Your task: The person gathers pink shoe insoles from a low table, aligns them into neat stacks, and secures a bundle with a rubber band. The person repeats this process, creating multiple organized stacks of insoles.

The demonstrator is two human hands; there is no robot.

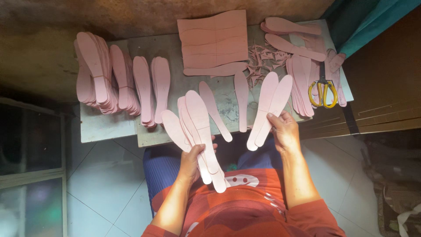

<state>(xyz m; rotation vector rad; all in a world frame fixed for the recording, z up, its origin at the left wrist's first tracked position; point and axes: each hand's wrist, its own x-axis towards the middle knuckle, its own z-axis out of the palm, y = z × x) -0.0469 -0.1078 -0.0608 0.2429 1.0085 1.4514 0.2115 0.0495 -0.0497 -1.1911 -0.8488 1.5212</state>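
Pink foam insole cut-outs cover the grey metal table [105,125] I look down on from the head camera, set against a stained brown wall above a pale tiled floor. My left hand [191,161] grips a fanned bunch of insoles [195,120] by their heels; my right hand [285,131] pinches a pair of insoles [268,107] held just over the table's near edge. Banded stacks [98,72] crowd the left end, an uncut marked sheet [213,39] lies at the back beside trimmings [263,59], and yellow-handled scissors [323,90] rest on loose pieces at right. Teal cloth is cut off at the top corner; the dim clutter lower right I cannot make out.
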